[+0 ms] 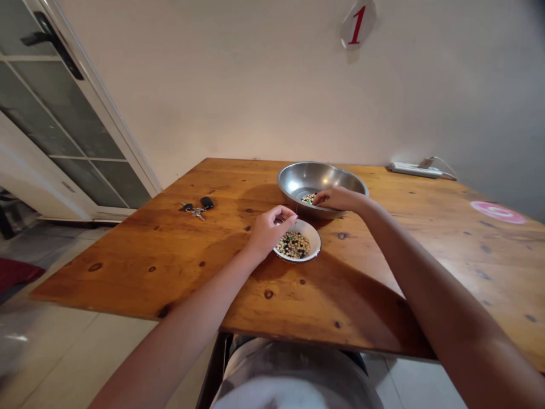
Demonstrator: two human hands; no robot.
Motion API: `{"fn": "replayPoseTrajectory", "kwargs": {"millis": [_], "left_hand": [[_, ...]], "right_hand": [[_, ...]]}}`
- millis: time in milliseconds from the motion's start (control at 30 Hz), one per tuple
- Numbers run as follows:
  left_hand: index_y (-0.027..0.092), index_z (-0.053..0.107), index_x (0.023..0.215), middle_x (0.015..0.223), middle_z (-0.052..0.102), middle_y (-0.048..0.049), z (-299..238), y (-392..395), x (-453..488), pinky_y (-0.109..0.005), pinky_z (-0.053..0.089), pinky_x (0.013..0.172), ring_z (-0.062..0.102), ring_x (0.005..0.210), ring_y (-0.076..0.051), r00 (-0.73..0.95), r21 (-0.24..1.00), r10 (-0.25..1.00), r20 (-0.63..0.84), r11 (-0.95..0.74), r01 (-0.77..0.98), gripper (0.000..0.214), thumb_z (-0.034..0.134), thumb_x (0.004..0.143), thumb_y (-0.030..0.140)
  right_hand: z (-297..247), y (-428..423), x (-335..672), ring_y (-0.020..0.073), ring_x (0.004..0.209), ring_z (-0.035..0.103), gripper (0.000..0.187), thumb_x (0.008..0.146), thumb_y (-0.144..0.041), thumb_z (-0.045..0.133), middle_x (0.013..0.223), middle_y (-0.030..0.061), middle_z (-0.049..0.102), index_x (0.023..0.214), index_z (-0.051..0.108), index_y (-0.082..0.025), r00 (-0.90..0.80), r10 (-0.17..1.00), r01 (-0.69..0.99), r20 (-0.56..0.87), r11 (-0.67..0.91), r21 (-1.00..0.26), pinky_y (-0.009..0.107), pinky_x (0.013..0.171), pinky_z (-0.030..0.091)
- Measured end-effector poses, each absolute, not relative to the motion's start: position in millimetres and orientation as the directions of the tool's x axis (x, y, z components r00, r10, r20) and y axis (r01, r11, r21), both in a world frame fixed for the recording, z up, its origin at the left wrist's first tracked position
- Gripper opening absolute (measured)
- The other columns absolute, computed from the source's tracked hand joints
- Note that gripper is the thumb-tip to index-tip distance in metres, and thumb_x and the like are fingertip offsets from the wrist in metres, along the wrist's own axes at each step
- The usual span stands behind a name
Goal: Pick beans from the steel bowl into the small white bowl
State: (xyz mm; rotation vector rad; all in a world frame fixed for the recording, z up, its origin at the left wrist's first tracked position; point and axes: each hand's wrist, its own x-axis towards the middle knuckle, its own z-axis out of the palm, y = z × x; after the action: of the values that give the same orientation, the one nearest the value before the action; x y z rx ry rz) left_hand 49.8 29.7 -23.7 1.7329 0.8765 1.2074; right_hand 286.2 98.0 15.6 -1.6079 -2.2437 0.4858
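Observation:
My left hand (271, 227) is above the left rim of a small white bowl (315, 241), thumb and forefinger pinched on what looks like a thin thread. Small round beads (293, 244), mostly cream with some black and a few coloured ones, fill the bottom of that bowl. Over the near rim of a wide steel basin (298, 173), my right hand (338, 199) reaches down inside. Its fingers are bent together beside a small heap of similar beads (308, 198). Whatever lies between those fingertips is too small to make out.
On the wooden table (170, 272), a bunch of keys (198, 211) with a black fob lies to the left. At the back right is a white power strip (415, 169) with a plug and cable. A pink round sticker (497, 212) is on the right. The wall rises behind.

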Motion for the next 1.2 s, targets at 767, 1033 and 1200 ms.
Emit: {"fn": "replayPoseTrajectory", "kwargs": {"millis": [767, 1033, 1200], "left_hand": [[0.016, 0.061, 0.075, 0.075, 0.064, -0.0015, -19.9, 27.3, 51.1, -0.025, 0.046, 0.073, 0.059, 0.074, -0.014, 0.292, 0.915, 0.884, 0.366, -0.399, 0.062, 0.014, 0.061, 0.076, 0.029], [0.015, 0.062, 0.077, 0.077, 0.065, -0.0025, -23.2, 29.1, 50.9, -0.026, 0.046, 0.073, 0.060, 0.075, -0.014, 0.290, 0.911, 0.880, 0.376, -0.409, 0.059, 0.013, 0.062, 0.075, 0.028], [0.015, 0.062, 0.077, 0.078, 0.066, -0.0031, -23.2, 29.1, 51.4, -0.026, 0.046, 0.073, 0.060, 0.075, -0.015, 0.285, 0.909, 0.880, 0.380, -0.412, 0.061, 0.014, 0.062, 0.074, 0.028]], "right_hand": [[46.6, 64.2, 254.4, 0.0171, 0.088, 0.063, 0.019, 0.065, -0.031, 0.077, 0.088, 0.0017, 0.069, 0.080, 0.069, -0.023, -0.420, 0.898, 0.286, 0.135, 0.272, -0.919, 0.034, 0.087, 0.047], [47.1, 63.3, 253.3, 0.0176, 0.092, 0.062, 0.015, 0.070, -0.034, 0.074, 0.091, 0.0008, 0.071, 0.083, 0.074, -0.027, -0.479, 0.865, 0.304, 0.149, 0.323, -0.896, 0.034, 0.090, 0.044], [45.7, 62.9, 250.9, 0.0172, 0.095, 0.062, 0.014, 0.074, -0.036, 0.070, 0.096, -0.0010, 0.072, 0.086, 0.074, -0.030, -0.526, 0.839, 0.320, 0.139, 0.347, -0.882, 0.034, 0.093, 0.043]]}}
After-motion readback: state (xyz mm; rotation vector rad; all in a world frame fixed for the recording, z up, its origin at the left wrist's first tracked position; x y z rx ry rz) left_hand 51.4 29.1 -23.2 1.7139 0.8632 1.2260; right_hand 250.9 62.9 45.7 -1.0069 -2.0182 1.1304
